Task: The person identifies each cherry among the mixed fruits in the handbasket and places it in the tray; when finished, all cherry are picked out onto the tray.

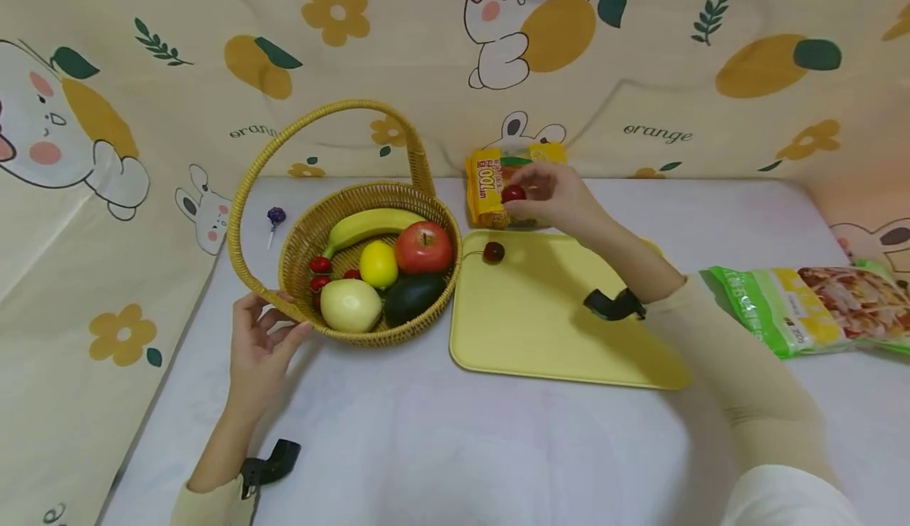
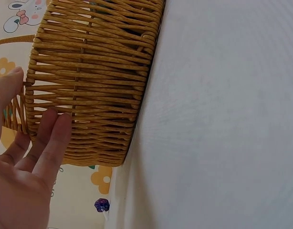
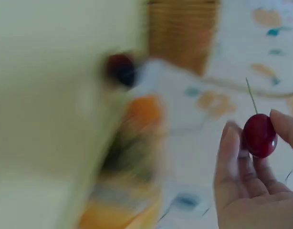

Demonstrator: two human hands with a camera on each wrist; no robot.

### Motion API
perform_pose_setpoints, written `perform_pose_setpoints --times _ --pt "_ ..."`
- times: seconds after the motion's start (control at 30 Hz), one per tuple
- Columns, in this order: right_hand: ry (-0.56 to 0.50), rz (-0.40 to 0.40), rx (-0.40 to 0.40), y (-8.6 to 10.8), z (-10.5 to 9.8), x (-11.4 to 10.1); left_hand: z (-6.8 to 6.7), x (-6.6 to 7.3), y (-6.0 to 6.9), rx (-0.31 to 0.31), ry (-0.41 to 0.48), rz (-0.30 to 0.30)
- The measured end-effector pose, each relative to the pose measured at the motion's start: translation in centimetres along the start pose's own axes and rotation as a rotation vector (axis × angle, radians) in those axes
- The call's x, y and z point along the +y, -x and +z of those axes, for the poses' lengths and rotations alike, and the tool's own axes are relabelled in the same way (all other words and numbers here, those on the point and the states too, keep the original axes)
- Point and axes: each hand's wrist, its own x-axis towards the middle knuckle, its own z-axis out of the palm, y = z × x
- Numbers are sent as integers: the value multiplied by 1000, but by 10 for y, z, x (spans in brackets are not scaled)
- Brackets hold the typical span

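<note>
My right hand (image 1: 558, 198) is raised above the tray's back edge and pinches a red cherry (image 3: 260, 135) between thumb and fingers; its thin stem points up in the right wrist view. A darker cherry (image 1: 494, 253) lies on the yellow tray (image 1: 554, 321) at its back left corner. The left hand (image 1: 259, 348) grips the rim of the woven basket (image 1: 384, 339) near the handle's base, with fingertips against the wicker wall in the left wrist view. In the basket lie a banana (image 1: 370, 226), a red apple (image 1: 423, 248), a lemon (image 1: 378, 264), a pale round fruit (image 1: 351, 306), an avocado (image 1: 414, 299) and small red cherries (image 1: 320, 264).
A yellow snack packet (image 1: 486, 190) stands behind the tray, partly hidden by the right hand. Left of the basket lies a purple-wrapped lollipop (image 1: 276, 216). A green-edged food bag (image 1: 817, 309) lies at the right. The basket's tall handle (image 1: 245, 194) arches over its left and back.
</note>
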Motion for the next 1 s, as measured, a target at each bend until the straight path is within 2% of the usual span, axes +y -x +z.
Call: perform_pose_setpoints --times 0.13,0.3,0.5,0.73,1.0 --pt "134 38 10 25 -22 35 -1 2 1 7 -17 -24" --pt "226 100 -32 39 -31 57 0 2 1 0 0 -1" --pt "361 69 -76 43 -27 67 0 1 0 -7 14 21" --pt "373 88 -63 42 -24 69 -1 1 0 -12 6 27" --pt "413 100 -95 41 -25 73 0 1 0 -7 2 7"
